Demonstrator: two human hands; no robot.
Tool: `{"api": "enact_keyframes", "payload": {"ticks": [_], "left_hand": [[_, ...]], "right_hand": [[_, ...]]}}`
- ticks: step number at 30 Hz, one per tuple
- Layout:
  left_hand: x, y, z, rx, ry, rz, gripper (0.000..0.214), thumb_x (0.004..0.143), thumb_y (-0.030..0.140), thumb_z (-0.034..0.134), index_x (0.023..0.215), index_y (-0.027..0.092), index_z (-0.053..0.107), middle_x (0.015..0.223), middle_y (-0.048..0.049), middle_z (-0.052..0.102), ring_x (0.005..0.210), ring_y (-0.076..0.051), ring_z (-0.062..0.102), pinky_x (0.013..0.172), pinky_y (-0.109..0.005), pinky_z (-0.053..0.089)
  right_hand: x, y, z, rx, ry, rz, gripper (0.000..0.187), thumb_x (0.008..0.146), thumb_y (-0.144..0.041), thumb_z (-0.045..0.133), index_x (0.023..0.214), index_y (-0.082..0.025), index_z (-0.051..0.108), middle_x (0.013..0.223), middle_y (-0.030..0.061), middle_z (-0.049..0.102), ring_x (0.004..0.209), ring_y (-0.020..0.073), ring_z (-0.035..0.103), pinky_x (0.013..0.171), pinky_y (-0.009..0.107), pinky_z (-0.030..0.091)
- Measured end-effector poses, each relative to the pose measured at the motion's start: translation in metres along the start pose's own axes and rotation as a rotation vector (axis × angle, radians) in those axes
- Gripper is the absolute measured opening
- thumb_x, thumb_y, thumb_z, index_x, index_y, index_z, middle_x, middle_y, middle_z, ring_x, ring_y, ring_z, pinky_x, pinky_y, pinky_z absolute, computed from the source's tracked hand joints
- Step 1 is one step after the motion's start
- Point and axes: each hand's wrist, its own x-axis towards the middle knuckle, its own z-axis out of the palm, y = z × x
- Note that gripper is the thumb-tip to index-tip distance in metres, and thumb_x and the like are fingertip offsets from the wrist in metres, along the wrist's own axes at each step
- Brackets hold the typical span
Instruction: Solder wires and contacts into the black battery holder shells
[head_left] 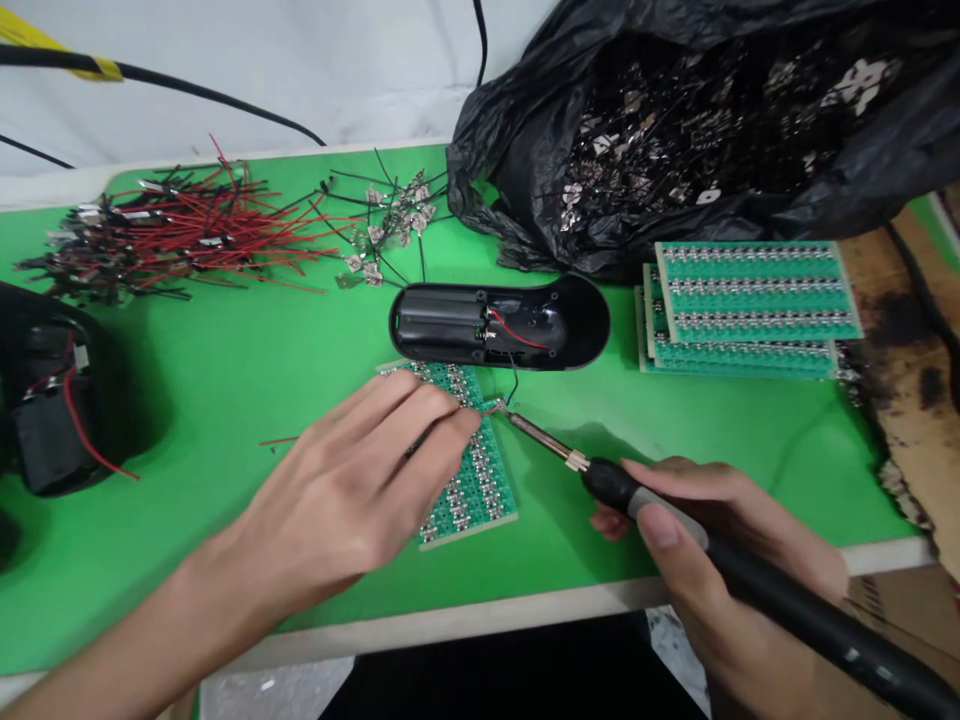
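Circuit-board panel (472,490) lies flat on the green tabletop (247,530), its rows of small metal contacts facing up. Its far end sits just below an open black battery housing (495,325). The tip of a soldering iron (544,440) points at the panel's edge, beside a short red wire (491,406) and a black wire (514,380) that runs down from the housing.

The right hand (720,530) is closed around the iron's black handle in a pen grip, with the shaft running off toward the lower right. The left hand (352,480) hangs over the panel, its fingers curled narrowly around a thin dark object (420,446). The fingers hide most of it, so I cannot tell whether it is a tool or a wire.

Farther up the table, a stack of green circuit-board panels (750,300) sits right of the housing, below a black plastic bag (600,150) full of small metal pieces. To the left lie metal tabs with black wires (394,225) and a heap of red and black wires (180,225). Another black housing (45,400) with red wire sits at the left edge. A scorched wooden board (907,370) shows past the right end of the table.
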Motion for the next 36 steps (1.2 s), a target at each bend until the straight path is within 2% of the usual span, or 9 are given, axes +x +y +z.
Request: {"api": "enact_keyframes", "payload": {"ticks": [11, 18, 23, 32, 36], "left_hand": [[0.0052, 0.0017, 0.0011, 0.077, 0.015, -0.032, 0.015, 0.097, 0.005, 0.077, 0.111, 0.008, 0.070, 0.095, -0.0081, 0.078, 0.083, -0.022, 0.069, 0.074, -0.041, 0.062], [0.0089, 0.0034, 0.0042, 0.086, 0.022, -0.038, 0.015, 0.096, 0.005, 0.078, 0.108, 0.008, 0.070, 0.092, -0.0081, 0.077, 0.080, -0.023, 0.068, 0.072, -0.042, 0.060], [0.0092, 0.0030, 0.0030, 0.089, 0.013, -0.035, 0.013, 0.097, 0.006, 0.077, 0.108, 0.008, 0.070, 0.091, -0.0078, 0.077, 0.079, -0.023, 0.068, 0.071, -0.042, 0.060], [0.0083, 0.0031, 0.0050, 0.102, 0.021, -0.026, 0.012, 0.096, 0.005, 0.077, 0.105, 0.008, 0.070, 0.090, -0.0082, 0.078, 0.079, -0.023, 0.070, 0.071, -0.042, 0.061], [0.0072, 0.0028, 0.0037, 0.098, 0.011, -0.040, 0.012, 0.097, 0.005, 0.076, 0.106, 0.009, 0.069, 0.091, -0.0072, 0.078, 0.079, -0.022, 0.070, 0.072, -0.040, 0.061]], "right_hand": [[0.0030, -0.0045, -0.0037, -0.051, -0.063, -0.069, 0.017, 0.098, -0.022, 0.082, 0.114, -0.030, 0.081, 0.091, -0.0020, 0.083, 0.068, 0.0120, 0.079, 0.057, 0.017, 0.064], [0.0029, -0.0025, -0.0043, -0.076, -0.064, -0.140, 0.024, 0.095, -0.018, 0.084, 0.116, -0.028, 0.081, 0.095, -0.0002, 0.083, 0.078, 0.0155, 0.080, 0.073, 0.024, 0.070], [-0.0004, -0.0007, -0.0059, -0.092, -0.050, -0.145, 0.025, 0.095, -0.016, 0.083, 0.117, -0.028, 0.081, 0.097, -0.0001, 0.083, 0.075, 0.0145, 0.079, 0.073, 0.024, 0.070], [-0.0013, 0.0007, -0.0088, -0.089, -0.101, -0.129, 0.029, 0.094, -0.015, 0.083, 0.121, -0.028, 0.081, 0.096, 0.0035, 0.082, 0.076, 0.0194, 0.081, 0.064, 0.027, 0.068], [-0.0006, -0.0004, -0.0091, -0.087, -0.116, -0.135, 0.026, 0.095, -0.017, 0.083, 0.119, -0.027, 0.081, 0.096, 0.0025, 0.083, 0.077, 0.0183, 0.081, 0.067, 0.026, 0.068]]}}
